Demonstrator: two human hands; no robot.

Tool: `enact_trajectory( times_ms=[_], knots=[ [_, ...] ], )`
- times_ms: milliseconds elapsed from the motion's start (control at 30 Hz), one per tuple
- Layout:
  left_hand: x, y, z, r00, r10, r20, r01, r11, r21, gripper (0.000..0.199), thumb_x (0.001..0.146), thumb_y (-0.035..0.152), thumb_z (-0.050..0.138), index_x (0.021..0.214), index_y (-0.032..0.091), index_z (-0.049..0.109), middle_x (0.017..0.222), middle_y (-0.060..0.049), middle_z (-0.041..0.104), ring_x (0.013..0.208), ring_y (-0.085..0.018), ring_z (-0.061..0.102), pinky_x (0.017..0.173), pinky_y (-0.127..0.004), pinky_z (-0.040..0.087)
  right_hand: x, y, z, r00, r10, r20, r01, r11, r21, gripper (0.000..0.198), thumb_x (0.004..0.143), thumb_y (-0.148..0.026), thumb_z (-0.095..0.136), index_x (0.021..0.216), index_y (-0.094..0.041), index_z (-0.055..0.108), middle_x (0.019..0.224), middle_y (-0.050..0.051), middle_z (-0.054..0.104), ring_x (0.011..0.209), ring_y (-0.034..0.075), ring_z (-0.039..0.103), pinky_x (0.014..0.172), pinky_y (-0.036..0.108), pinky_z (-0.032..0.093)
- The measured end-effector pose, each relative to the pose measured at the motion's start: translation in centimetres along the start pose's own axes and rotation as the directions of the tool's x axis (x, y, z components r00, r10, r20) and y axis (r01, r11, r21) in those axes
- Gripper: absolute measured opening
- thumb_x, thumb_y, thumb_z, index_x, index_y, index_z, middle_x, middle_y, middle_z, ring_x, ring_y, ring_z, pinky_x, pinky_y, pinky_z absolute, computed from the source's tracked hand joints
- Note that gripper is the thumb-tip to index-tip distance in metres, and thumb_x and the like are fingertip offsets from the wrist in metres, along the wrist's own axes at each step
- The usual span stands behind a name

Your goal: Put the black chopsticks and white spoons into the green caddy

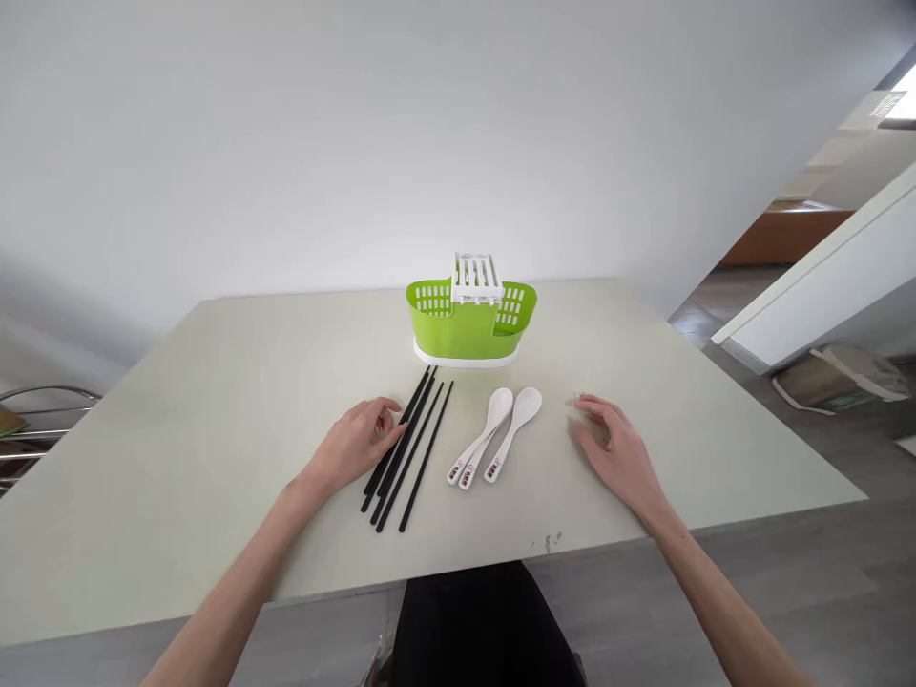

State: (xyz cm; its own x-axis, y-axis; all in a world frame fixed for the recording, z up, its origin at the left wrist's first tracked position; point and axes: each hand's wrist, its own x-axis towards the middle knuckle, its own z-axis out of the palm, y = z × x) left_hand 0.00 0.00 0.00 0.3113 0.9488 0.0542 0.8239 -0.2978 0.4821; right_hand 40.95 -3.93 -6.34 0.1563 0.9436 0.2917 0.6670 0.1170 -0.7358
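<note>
Several black chopsticks [422,463] lie slanted and loosely side by side on the table. My left hand [362,441] is at their left edge, its thumb and forefinger curved and apart; the thumb tip reaches the nearest chopsticks, though I cannot tell if it touches them. To the right of the chopsticks are three white spoons [513,434] with dark and red printing on the handle ends; two bowls overlap at the left of the group. My right hand [615,453] rests right of the spoons, fingers apart, holding nothing.
Behind the utensils stands a green cutlery basket [468,329] with slotted sides, a white base and a white slotted rack [476,277] on top. The pale table [301,334] meets the wall at the back. A metal-framed item [50,410] stands beyond its left edge.
</note>
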Motion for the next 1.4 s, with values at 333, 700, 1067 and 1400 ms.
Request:
enact_trajectory(
  times_ms=[333, 700, 1067, 1400],
  knots=[
    [-1.6, 1.3, -2.3, 0.986, -0.165, -0.008, 0.156, 0.916, 0.369, 0.023, 0.094, 0.041, 0.054, 0.089, 0.023, 0.066, 0.090, -0.010, 0.076, 0.076, -0.029, 0.069, 0.065, -0.037, 0.042, -0.2, -0.4, -0.4, 1.000, -0.013, 0.019, 0.013, 1.000, -0.007, 0.033, 0.100, -0.049, 0.055, 0.119, -0.025, 0.068, 0.142, 0.013, 0.066, 0.126, 0.031, 0.065, 0.068, 0.036, 0.056],
    [-3.1, 0.9, -3.4, 0.976, -0.217, -0.001, 0.178, 0.794, 0.581, 0.019, 0.090, 0.018, 0.047, 0.074, 0.022, 0.057, 0.078, -0.010, 0.070, 0.063, -0.024, 0.062, 0.056, -0.033, 0.027, 0.1, 0.5, 0.1, 0.997, -0.071, 0.015, 0.071, 0.997, -0.002, 0.031, 0.101, -0.048, 0.054, 0.117, -0.025, 0.068, 0.138, 0.013, 0.067, 0.125, 0.030, 0.066, 0.093, 0.047, 0.058],
    [-4.7, -3.7, -4.7, 0.962, -0.236, -0.136, 0.272, 0.850, 0.452, 0.023, 0.092, 0.032, 0.050, 0.077, 0.022, 0.066, 0.074, -0.011, 0.068, 0.064, -0.027, 0.065, 0.063, -0.034, 0.037, 0.0, 0.3, 0.4, 0.995, -0.088, 0.047, 0.089, 0.996, -0.020, 0.028, 0.101, -0.045, 0.052, 0.117, -0.026, 0.067, 0.138, 0.010, 0.067, 0.125, 0.030, 0.065, 0.100, 0.048, 0.055],
    [-6.2, -0.8, -7.3, 0.932, -0.228, -0.280, 0.257, 0.964, 0.071, 0.040, 0.097, 0.052, 0.047, 0.109, 0.023, 0.072, 0.102, -0.012, 0.082, 0.090, -0.033, 0.078, 0.066, -0.036, 0.053, 0.8, -1.2, 0.4, 0.988, -0.152, 0.025, 0.150, 0.987, 0.050, 0.028, 0.101, -0.041, 0.053, 0.119, -0.024, 0.067, 0.136, 0.011, 0.069, 0.120, 0.028, 0.068, 0.101, 0.049, 0.055]
  ],
)
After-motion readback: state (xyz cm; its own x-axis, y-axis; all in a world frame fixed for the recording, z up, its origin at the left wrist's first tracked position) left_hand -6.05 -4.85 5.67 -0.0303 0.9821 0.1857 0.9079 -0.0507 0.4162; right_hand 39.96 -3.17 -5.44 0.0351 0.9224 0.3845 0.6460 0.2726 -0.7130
